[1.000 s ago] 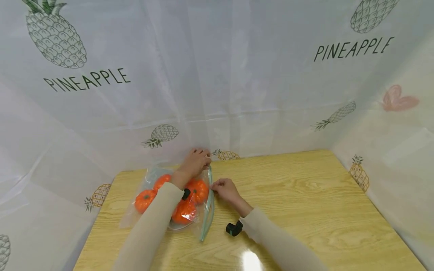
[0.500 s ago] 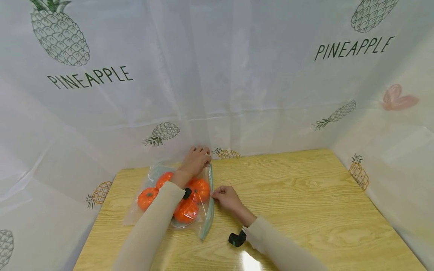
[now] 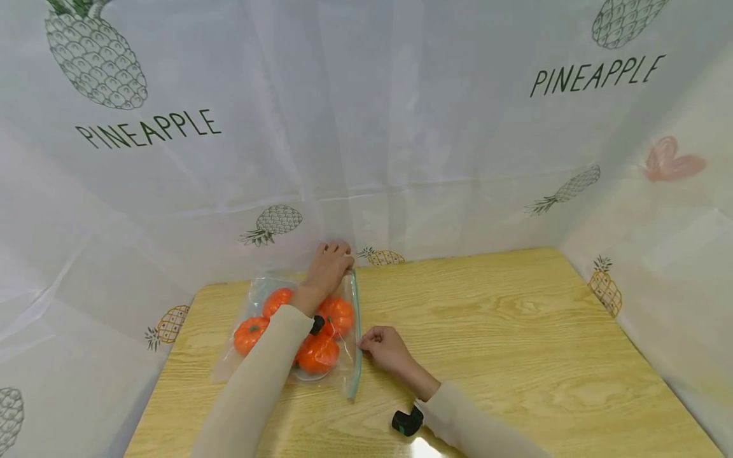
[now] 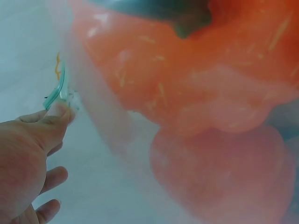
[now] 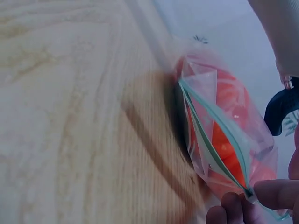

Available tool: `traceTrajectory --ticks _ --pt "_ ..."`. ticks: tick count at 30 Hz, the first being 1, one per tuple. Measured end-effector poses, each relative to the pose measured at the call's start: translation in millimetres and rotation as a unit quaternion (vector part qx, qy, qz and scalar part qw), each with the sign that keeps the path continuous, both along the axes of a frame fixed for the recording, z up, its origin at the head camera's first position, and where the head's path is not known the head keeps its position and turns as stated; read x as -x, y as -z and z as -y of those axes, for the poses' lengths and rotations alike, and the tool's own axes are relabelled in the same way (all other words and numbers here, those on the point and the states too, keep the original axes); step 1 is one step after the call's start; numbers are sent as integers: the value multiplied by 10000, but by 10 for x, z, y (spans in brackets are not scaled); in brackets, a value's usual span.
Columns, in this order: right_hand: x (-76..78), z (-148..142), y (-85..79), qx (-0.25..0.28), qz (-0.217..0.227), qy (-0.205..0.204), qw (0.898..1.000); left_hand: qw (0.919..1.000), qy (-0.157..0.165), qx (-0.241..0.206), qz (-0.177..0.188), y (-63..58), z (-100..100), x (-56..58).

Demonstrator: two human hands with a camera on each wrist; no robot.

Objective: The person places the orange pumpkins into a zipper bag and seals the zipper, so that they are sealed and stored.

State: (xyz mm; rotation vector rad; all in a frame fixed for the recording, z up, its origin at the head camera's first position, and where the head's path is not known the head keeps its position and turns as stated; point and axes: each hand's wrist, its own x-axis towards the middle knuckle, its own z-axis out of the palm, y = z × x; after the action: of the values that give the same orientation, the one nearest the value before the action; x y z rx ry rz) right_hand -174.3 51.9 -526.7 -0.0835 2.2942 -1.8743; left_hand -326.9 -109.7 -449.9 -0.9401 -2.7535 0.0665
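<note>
A clear zip bag (image 3: 348, 375) with a pale green zip strip lies at the left of the table, its mouth facing right. Inside it are several orange toy pumpkins (image 3: 318, 353) with green stems. My left hand (image 3: 331, 266) reaches over the bag and pinches the far end of the strip between thumb and finger, as the left wrist view shows. At the strip's middle, my right hand (image 3: 388, 350) pinches the zip (image 5: 250, 191). In the right wrist view, the zip's two edges gape apart on the near side of that pinch. My left forearm hides part of the bag.
The wooden table (image 3: 492, 331) extends to the right of the bag. White curtains (image 3: 435, 140) printed with pineapples stand along its back and sides. A black wrist camera (image 3: 408, 421) sits by the right sleeve.
My right hand has slid along the zip toward the near edge of the table, still pinching it. The strip looks straighter. My left hand keeps its pinch on the far end.
</note>
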Motion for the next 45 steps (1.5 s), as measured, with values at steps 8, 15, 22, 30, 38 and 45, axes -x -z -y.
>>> traceTrajectory --ticks 8,15,22,30,38,45 --pt "-140 -39 -24 -159 -85 -248 9995 9996 -135 -5 -242 13 17 7" --pt "-248 -61 -3 -335 -233 -483 9980 9991 -241 55 -341 43 31 47" --pt "-370 -80 48 -335 -157 -720 9967 9989 -424 34 -189 19 52 60" --pt "-494 -104 88 -193 -22 -858 9961 9983 -427 -3 -395 -13 63 23" --pt "-579 -89 104 -171 14 -894 9958 9975 -494 441 -255 -2 19 8" --pt "-628 -100 67 -213 52 -822 9964 9968 -625 448 -197 -28 -24 -72"
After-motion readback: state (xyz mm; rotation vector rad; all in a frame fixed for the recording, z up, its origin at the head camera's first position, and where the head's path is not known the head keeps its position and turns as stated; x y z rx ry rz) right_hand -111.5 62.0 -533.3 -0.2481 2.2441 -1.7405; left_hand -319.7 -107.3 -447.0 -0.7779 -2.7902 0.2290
